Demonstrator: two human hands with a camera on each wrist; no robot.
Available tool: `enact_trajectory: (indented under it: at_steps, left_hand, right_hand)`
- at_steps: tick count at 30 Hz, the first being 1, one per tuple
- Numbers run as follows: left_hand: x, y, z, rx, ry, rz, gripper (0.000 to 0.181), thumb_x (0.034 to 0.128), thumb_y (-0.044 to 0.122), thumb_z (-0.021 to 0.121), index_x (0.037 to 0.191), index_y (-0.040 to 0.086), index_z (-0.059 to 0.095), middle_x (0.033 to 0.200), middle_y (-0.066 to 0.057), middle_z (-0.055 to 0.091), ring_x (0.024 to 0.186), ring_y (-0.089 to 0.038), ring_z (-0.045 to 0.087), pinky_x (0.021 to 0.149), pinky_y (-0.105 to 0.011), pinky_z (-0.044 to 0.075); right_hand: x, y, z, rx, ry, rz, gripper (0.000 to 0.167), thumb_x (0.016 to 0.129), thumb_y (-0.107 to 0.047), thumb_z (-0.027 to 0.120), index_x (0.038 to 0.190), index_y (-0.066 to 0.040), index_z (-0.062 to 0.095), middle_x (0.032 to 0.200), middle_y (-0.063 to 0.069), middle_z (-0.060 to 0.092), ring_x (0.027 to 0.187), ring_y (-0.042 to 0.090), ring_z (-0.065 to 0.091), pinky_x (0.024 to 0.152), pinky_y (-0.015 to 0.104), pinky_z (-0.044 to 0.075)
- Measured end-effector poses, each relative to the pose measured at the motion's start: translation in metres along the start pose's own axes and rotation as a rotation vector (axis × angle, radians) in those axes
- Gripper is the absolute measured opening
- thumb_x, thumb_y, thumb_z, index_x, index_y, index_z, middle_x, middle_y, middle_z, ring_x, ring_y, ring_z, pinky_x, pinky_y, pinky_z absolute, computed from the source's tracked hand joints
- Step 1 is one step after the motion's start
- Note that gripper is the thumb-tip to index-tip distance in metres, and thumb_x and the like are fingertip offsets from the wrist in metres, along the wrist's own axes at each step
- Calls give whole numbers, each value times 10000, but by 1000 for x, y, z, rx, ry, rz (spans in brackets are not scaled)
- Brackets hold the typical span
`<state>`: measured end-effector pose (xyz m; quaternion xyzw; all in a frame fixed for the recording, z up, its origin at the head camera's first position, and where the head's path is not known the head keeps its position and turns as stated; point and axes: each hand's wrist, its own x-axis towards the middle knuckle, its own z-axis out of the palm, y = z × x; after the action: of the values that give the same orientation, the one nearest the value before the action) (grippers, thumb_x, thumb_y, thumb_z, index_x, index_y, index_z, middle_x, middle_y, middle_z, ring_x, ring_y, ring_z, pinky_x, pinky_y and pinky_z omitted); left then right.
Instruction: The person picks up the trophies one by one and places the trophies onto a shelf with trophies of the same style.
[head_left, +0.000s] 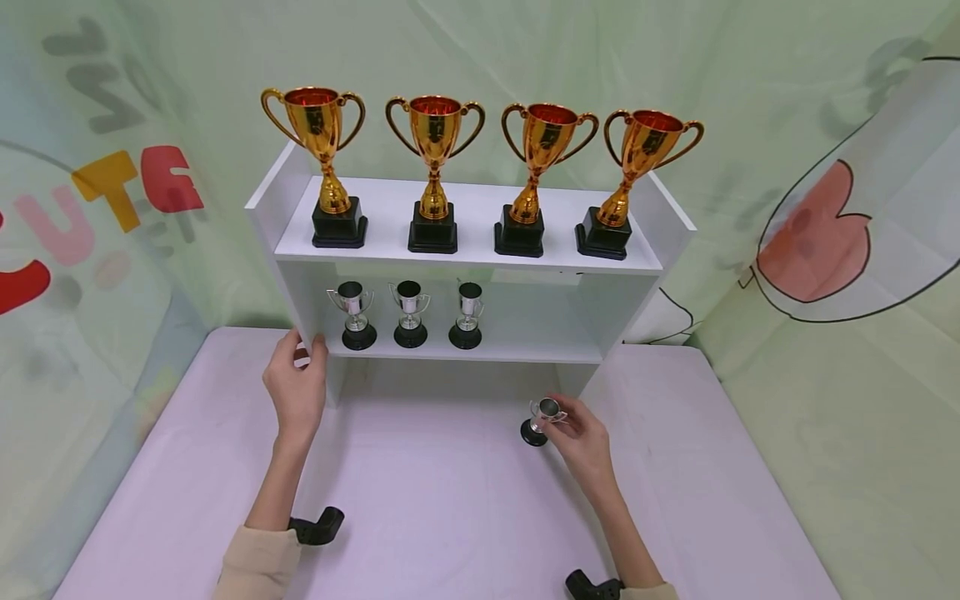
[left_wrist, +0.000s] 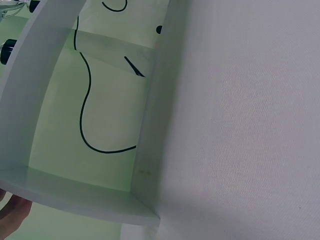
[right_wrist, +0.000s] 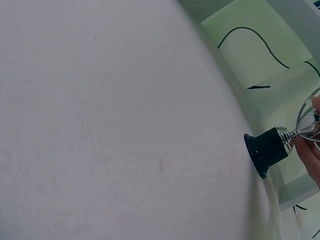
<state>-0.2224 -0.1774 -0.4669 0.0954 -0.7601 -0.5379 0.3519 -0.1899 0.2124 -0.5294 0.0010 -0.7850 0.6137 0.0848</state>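
Observation:
A small silver trophy (head_left: 534,433) with a black round base is pinched by its cup in my right hand (head_left: 581,442), in front of the shelf's lower right. The right wrist view shows its dark base (right_wrist: 267,150) close to the tablecloth; whether they touch I cannot tell. My left hand (head_left: 296,392) holds the left side panel of the white shelf (head_left: 465,360), and the left wrist view shows its fingers (left_wrist: 15,215) at the panel's outer side. Three similar silver trophies, the left (head_left: 354,308), middle (head_left: 409,312) and right (head_left: 467,315), stand upright on the middle board.
Several large gold trophies (head_left: 435,133) on black square bases line the top board. The shelf stands on a table with a pale cloth (head_left: 450,492). Printed green curtains (head_left: 825,400) hang behind and beside it. A black cord (head_left: 678,304) shows at the shelf's right.

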Motion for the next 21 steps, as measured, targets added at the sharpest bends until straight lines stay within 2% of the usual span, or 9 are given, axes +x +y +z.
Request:
enact_trajectory:
  at_steps: [5, 14, 21]
  left_hand:
    - [0, 0, 0, 7, 0, 0, 267, 981, 87, 627, 1224, 14, 709, 1171, -183, 725, 856, -195, 632, 672, -49, 458]
    - [0, -1, 0, 12, 2, -6, 264, 981, 98, 631, 1221, 30, 716, 1166, -163, 731, 807, 4, 583, 676, -62, 466]
    - [0, -2, 0, 9, 2, -5, 267, 984, 95, 626, 1229, 31, 713, 1171, -154, 731, 810, 14, 583, 676, -60, 470]
  right_hand:
    - [-1, 0, 1, 4, 5, 0, 428, 850, 70, 769, 1260, 63, 646, 1217, 277, 680, 958, -19, 681, 861, 144, 562]
    - [-7, -10, 0, -3, -5, 22, 415, 863, 46, 767, 1263, 36, 658, 1218, 258, 692, 956, 8, 697, 850, 151, 567]
    - [-14, -29, -3, 4, 4, -2, 400, 858, 35, 783, 1243, 22, 675, 1191, 252, 702, 948, 31, 711, 842, 173, 580]
